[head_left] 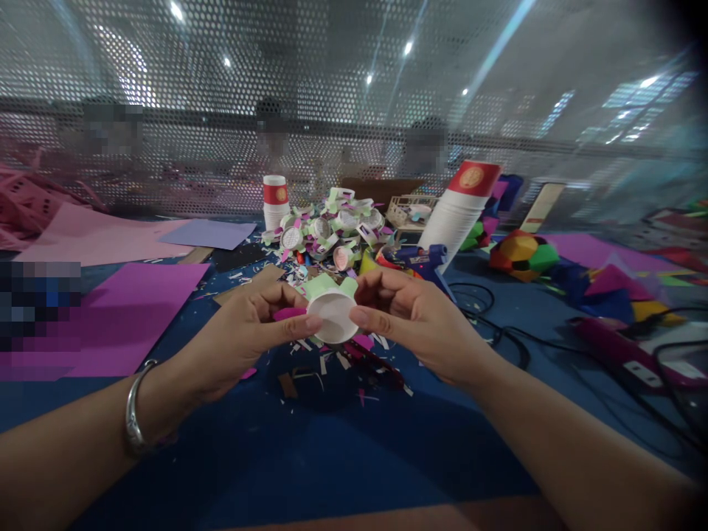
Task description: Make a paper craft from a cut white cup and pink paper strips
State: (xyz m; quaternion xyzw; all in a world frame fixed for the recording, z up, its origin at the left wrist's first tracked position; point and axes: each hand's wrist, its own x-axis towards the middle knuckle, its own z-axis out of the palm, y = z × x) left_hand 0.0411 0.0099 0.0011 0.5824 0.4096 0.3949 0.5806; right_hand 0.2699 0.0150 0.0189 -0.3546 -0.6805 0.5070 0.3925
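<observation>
Between my two hands is a cut-down white paper cup, its round face turned toward me. Green paper tabs stick up along its top edge, and a magenta paper piece shows at its left side. My left hand pinches the cup's left rim between thumb and fingers. On the opposite rim my right hand is closed in the same way, with its fingertips partly hidden behind the cup. A blue glue gun lies just beyond my right hand.
Behind my hands rises a heap of similar cup pieces. Stacks of paper cups stand at the left and lean at the right. Magenta paper lies left, black cables right. Paper scraps litter the blue table.
</observation>
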